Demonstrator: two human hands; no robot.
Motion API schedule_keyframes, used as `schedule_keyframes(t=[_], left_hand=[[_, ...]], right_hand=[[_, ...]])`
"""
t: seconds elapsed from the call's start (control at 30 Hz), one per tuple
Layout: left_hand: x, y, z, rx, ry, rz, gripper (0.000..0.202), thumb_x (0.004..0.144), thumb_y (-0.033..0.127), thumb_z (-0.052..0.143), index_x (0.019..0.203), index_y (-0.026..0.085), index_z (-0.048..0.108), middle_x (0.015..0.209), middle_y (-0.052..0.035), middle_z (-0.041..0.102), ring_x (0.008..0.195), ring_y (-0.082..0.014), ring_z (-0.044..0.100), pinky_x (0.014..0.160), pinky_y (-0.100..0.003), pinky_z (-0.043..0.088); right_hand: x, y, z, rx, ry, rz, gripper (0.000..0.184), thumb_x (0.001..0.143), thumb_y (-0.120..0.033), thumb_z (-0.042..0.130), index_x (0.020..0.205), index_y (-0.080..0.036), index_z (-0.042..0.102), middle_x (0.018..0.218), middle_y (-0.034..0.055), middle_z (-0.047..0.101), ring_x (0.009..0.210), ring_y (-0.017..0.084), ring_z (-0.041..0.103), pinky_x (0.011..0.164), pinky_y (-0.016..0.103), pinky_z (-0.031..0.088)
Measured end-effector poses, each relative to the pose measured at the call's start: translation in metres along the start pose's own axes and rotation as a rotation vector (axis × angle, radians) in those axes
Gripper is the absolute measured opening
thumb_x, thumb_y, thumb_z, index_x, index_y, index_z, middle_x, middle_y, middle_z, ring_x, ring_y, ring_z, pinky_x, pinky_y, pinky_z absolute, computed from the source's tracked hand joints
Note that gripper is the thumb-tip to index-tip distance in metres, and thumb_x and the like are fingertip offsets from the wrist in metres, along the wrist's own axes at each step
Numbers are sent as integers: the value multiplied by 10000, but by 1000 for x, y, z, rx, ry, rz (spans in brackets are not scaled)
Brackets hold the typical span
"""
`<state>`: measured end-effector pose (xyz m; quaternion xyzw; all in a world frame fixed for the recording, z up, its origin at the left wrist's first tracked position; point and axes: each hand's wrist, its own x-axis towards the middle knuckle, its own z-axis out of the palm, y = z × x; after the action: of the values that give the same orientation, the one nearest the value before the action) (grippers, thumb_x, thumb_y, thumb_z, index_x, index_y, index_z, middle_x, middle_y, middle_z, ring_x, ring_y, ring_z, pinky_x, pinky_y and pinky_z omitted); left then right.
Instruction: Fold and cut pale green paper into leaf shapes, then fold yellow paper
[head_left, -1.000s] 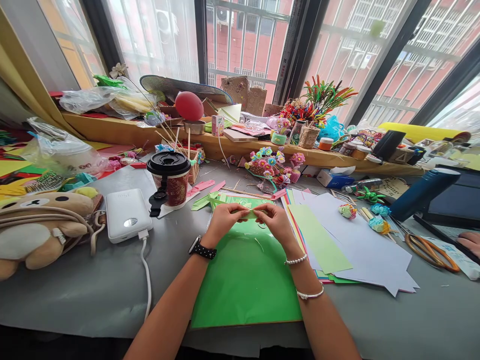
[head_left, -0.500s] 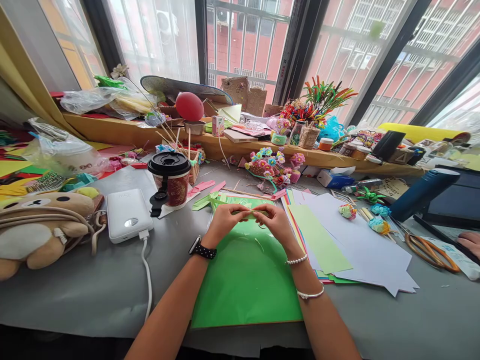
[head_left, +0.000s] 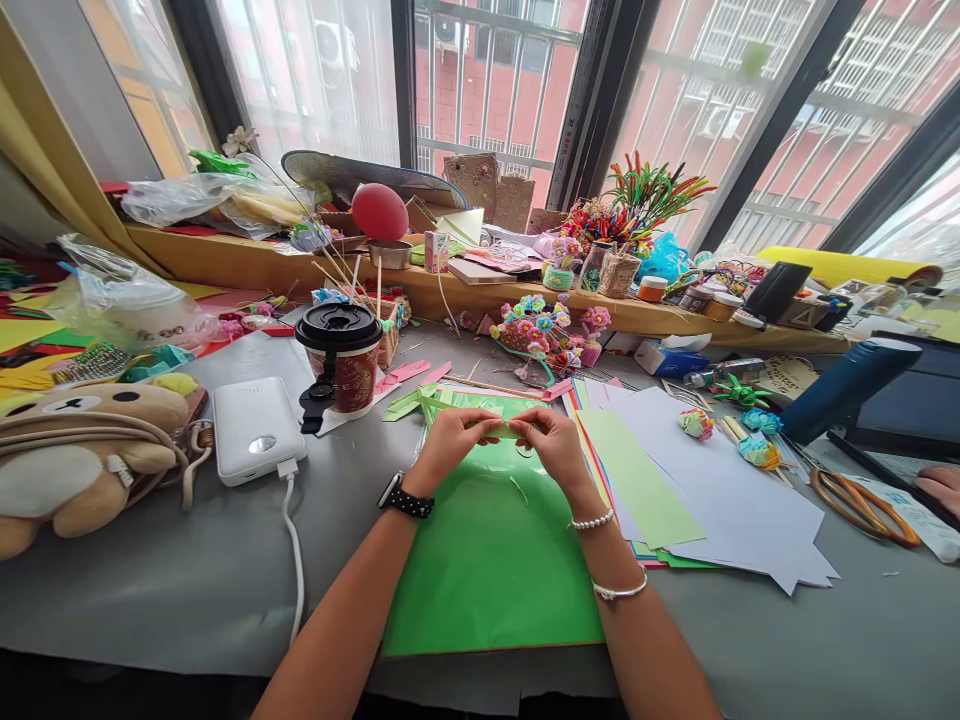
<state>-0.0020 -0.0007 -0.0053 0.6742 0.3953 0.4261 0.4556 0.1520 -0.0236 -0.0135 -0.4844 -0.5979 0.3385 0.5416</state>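
Note:
Between the fingertips of both hands is a small light green paper strip. My left hand pinches its left end, and my right hand pinches the right end. The fingers cover most of the strip, so its folds cannot be made out. Both hands hover over the far part of a shiny green paper stack. A thin pale scrap lies on that stack. Just beyond my left hand are folded light green paper strips.
Left stand a lidded coffee cup, a white power bank with cable, and a plush bear. At right lie white paper sheets, paper flowers and orange-handled scissors. Another person's hand rests at the far right.
My fingertips have moved slightly apart, and more of the light green strip shows between them. The rest of the desk looks the same.

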Motion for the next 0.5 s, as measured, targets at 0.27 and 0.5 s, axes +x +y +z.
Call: schedule_keyframes(t=[0.27,0.5], left_hand=[[0,3,-3,-6,73,-50,183,610,342,627,628,167,679,622,-23,670,614,-162,623,571,-229,499],[2,-2,-3,-91,20,-65,235,627,364,608,674,144,674,638,-30,656,641,-178,626,612,-275,517]], right_hand=[[0,-1,0,30,22,10,205,623,-367,643,619,-163,613,549,6,600,438,118,550,421,232,438],[1,-1,-1,36,28,20,223,610,-381,651,621,-161,618,543,8,597,444,125,558,419,230,439]])
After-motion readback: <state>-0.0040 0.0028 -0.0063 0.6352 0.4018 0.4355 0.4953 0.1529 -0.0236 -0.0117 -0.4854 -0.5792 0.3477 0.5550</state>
